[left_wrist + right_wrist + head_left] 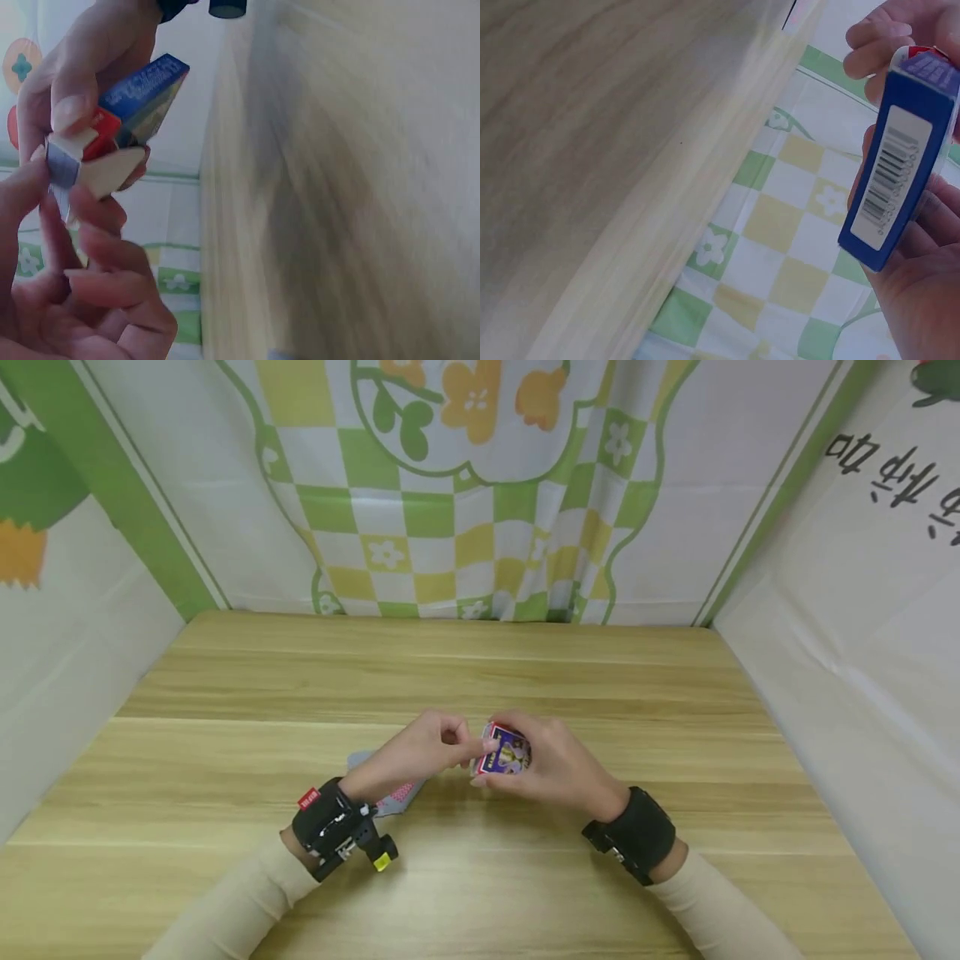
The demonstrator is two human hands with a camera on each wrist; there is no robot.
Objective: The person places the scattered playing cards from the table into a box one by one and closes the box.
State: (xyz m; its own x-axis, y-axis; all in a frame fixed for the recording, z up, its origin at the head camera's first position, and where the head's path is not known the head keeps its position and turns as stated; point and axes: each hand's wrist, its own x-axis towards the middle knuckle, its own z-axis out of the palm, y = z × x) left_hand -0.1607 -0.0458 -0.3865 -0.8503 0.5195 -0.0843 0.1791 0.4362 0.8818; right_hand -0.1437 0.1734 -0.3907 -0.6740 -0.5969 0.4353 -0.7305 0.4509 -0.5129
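Observation:
My right hand point(562, 764) grips a small blue and red card box point(508, 750) above the table, thumb and fingers along its sides. In the right wrist view, a white barcode label shows on the blue end of the box point(896, 165). At the opposite end, its pale flap point(112, 169) stands folded out. My left hand point(420, 747) pinches that flap end between thumb and forefinger, its other fingers loosely bent. The box's inside is hidden. Beneath the left wrist lies a flat grey piece with a pink pattern point(401, 795), partly covered by the forearm.
The wooden table point(480, 677) extends around both hands. A green and yellow checked curtain point(480, 527) hangs behind its back edge, and white cloth sheets point(840, 610) hang at both sides. Each wrist wears a black strap with a camera point(637, 835).

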